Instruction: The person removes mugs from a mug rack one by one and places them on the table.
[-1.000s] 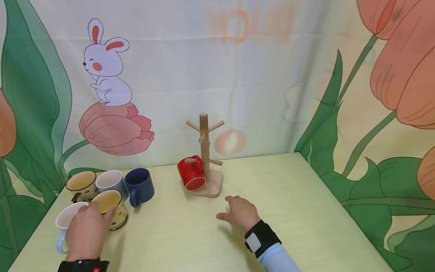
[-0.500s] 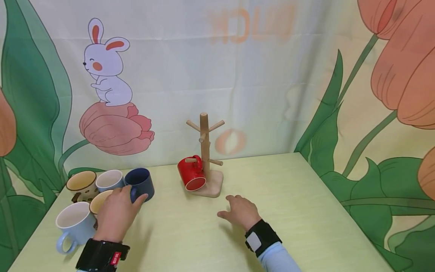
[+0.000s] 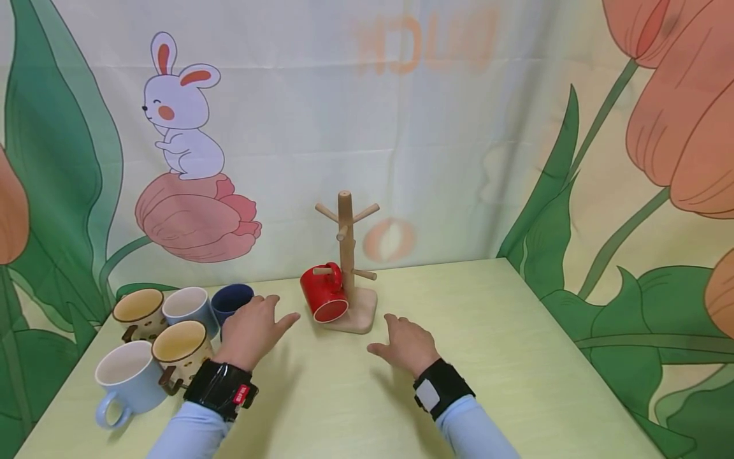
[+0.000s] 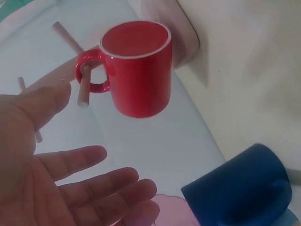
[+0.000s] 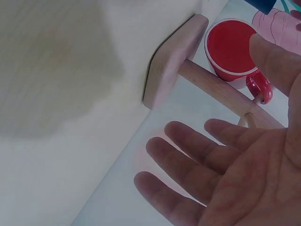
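Observation:
My left hand [image 3: 252, 328] hovers in front of the dark blue mug [image 3: 230, 299] and hides most of it. In the left wrist view its fingers [image 4: 106, 183] are spread with nothing held. A red mug [image 3: 322, 294] hangs by its handle from a low peg of the wooden mug tree [image 3: 346, 245], its base tipped toward me. To the right of the tree's foot, my right hand [image 3: 406, 344] floats over the table with relaxed fingers [image 5: 188, 160] and touches nothing.
At the left stand a light blue mug [image 3: 129, 379], a yellow spotted mug [image 3: 183, 350], another yellow mug [image 3: 139, 312] and a pale blue and white mug [image 3: 191, 309]. A printed curtain [image 3: 447, 159] hangs behind the table [image 3: 487, 331].
My left hand has moved right, from the front yellow mug past the dark blue mug's handle, and its fingers have opened out. My right hand has shifted barely. The mugs look unmoved.

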Demonstrator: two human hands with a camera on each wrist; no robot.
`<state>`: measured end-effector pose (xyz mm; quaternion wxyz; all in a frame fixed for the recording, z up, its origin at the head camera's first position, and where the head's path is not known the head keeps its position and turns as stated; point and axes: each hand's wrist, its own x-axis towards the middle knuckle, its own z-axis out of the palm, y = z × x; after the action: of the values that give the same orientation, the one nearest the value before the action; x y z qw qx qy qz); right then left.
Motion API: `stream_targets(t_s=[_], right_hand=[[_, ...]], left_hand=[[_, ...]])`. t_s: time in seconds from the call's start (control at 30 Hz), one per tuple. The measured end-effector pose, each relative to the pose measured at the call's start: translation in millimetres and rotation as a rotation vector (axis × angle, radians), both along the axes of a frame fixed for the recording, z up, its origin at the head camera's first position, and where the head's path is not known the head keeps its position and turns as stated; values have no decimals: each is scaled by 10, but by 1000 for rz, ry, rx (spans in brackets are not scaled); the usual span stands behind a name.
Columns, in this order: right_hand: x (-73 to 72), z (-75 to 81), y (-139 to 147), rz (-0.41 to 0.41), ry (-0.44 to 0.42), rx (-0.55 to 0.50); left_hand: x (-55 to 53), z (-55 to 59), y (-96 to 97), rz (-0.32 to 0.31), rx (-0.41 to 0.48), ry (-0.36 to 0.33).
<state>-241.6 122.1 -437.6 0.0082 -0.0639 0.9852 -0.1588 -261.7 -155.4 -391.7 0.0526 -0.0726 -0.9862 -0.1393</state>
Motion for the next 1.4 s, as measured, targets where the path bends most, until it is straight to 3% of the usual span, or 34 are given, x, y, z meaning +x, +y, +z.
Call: stream_targets(t_s=[0.1,0.43,0.77,0.97,1.13,1.4], right_hand=[[-56,43,-11,-12,31,3],[-317,214,-65,-59,92,-2],[-585,314,-151,-58,182,39],[-707,339,-192,-25,263,91],[-773,322,-182,-27,344,68],[-794,333,-216,-42,321,66]], left_hand=[[-107,-1,82,-13,-17,-22],[-476,18,308,-59,-32,27],[-730,53,461,-99,-59,47],[-819,70,563,-109,-109,80],[-841,82,605,-98,-156,92],[-831,69,616,-82,-116,64]])
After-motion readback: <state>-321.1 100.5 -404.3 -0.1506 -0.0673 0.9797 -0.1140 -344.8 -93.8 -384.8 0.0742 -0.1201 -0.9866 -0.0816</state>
